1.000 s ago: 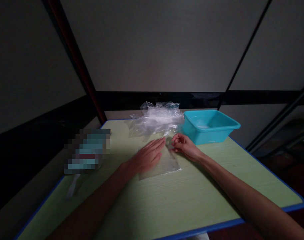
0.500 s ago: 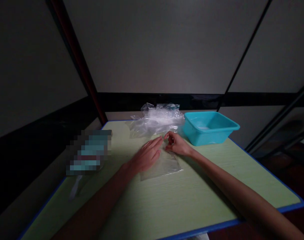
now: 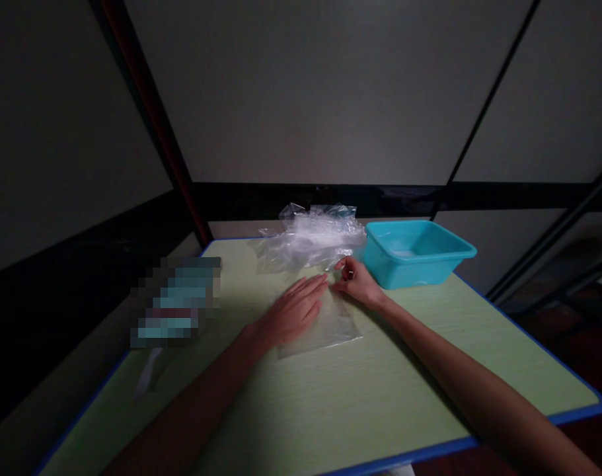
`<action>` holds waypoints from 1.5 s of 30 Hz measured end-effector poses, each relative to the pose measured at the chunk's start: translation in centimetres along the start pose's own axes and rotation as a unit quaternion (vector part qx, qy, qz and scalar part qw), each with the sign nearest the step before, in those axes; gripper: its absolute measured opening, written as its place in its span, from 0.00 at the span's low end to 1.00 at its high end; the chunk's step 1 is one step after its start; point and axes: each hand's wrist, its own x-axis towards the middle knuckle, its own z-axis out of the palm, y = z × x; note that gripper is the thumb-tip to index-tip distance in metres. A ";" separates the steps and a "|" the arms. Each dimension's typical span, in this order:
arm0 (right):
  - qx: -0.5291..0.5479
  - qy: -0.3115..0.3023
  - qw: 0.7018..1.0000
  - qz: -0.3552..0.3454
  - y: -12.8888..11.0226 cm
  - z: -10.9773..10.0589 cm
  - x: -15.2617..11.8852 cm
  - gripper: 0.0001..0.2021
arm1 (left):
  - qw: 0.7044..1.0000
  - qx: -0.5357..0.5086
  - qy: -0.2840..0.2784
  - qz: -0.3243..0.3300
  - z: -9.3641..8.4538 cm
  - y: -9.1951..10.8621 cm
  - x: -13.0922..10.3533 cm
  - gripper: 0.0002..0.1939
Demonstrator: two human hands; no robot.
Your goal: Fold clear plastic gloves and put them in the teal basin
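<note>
A clear, flat plastic bag (image 3: 325,332) lies on the green table. My left hand (image 3: 297,309) rests flat on its left part, fingers stretched toward the right. Just right of those fingertips is my right hand (image 3: 355,281), its fingers curled and the thumb and a fingertip close together near the bag's upper edge. Whatever the right fingers pinch is too small to make out. Beyond both hands sits a crumpled pile of clear plastic bags (image 3: 313,238).
A turquoise basin (image 3: 414,264) stands at the back right of the blue-edged table (image 3: 404,396). At the left edge lies a pixelated object (image 3: 182,301) with a whitish strip (image 3: 148,373) below it. A panelled wall rises behind.
My right hand has shifted slightly right, away from my left fingertips. The left hand has slid a little to the right over the bag.
</note>
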 end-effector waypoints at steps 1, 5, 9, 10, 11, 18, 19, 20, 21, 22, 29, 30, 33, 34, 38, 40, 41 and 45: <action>-0.006 0.007 1.000 -0.004 0.0 -0.1 0.1 0.16 | 1.000 0.002 -0.010 0.010 -0.1 0.1 0.0 0.22; -0.002 0.015 1.000 -0.002 0.1 -0.3 0.2 0.16 | 0.998 0.013 -0.045 0.047 -0.1 0.5 0.1 0.23; 0.040 -0.015 0.999 0.027 -0.5 -0.8 -0.2 0.15 | 0.997 0.021 -0.056 0.049 -0.1 0.7 0.3 0.22; 0.051 -0.024 0.998 0.035 -0.7 -1.0 -0.5 0.14 | 0.997 0.023 -0.061 0.048 -0.1 0.8 0.4 0.22; 0.064 -0.033 0.996 0.046 -1.0 -1.2 -0.7 0.13 | 0.996 0.025 -0.067 0.046 -0.1 0.8 0.4 0.22; 0.217 -0.119 0.956 0.160 -2.2 -3.0 -3.1 0.09 | 0.995 0.022 -0.086 0.040 -0.2 1.4 0.8 0.21; 0.232 -0.136 0.949 0.167 -2.3 -3.2 -3.4 0.10 | 0.995 0.021 -0.090 0.038 -0.3 1.4 0.8 0.21; 0.245 -0.152 0.941 0.174 -2.4 -3.3 -3.6 0.10 | 0.995 0.021 -0.094 0.037 -0.3 1.4 0.8 0.21; 0.256 -0.165 0.935 0.180 -2.4 -3.4 -3.8 0.11 | 0.994 0.019 -0.097 0.036 -0.4 1.4 0.7 0.21; 0.263 -0.178 0.930 0.184 -2.5 -3.5 -3.9 0.12 | 0.994 0.018 -0.097 0.035 -0.4 1.4 0.7 0.21; 0.270 -0.248 0.911 0.191 -2.6 -3.6 -4.0 0.16 | 0.994 0.015 -0.099 0.038 -0.2 1.4 0.7 0.22; 0.274 -0.256 0.907 0.192 -2.5 -3.7 -4.0 0.16 | 0.994 0.017 -0.101 0.038 -0.2 1.4 0.8 0.22; 0.288 -0.285 0.895 0.188 -2.2 -3.7 -4.1 0.15 | 0.993 0.022 -0.112 0.035 0.0 1.4 0.8 0.22; 0.293 -0.296 0.890 0.187 -2.1 -3.7 -4.2 0.15 | 0.993 0.023 -0.113 0.035 0.1 1.3 0.8 0.22; 0.293 -0.321 0.880 0.193 -2.0 -3.6 -4.3 0.17 | 0.994 0.026 -0.099 0.043 0.5 1.1 0.7 0.22; 0.284 -0.323 0.882 0.190 -2.0 -3.4 -4.4 0.18 | 0.994 0.027 -0.096 0.047 0.7 1.0 0.7 0.22; 0.279 -0.326 0.884 0.186 -2.0 -3.4 -4.4 0.18 | 0.994 0.026 -0.094 0.049 0.8 1.0 0.6 0.21; 0.279 -0.337 0.883 0.172 -1.9 -3.0 -4.6 0.19 | 0.994 0.020 -0.096 0.045 0.8 0.9 0.6 0.21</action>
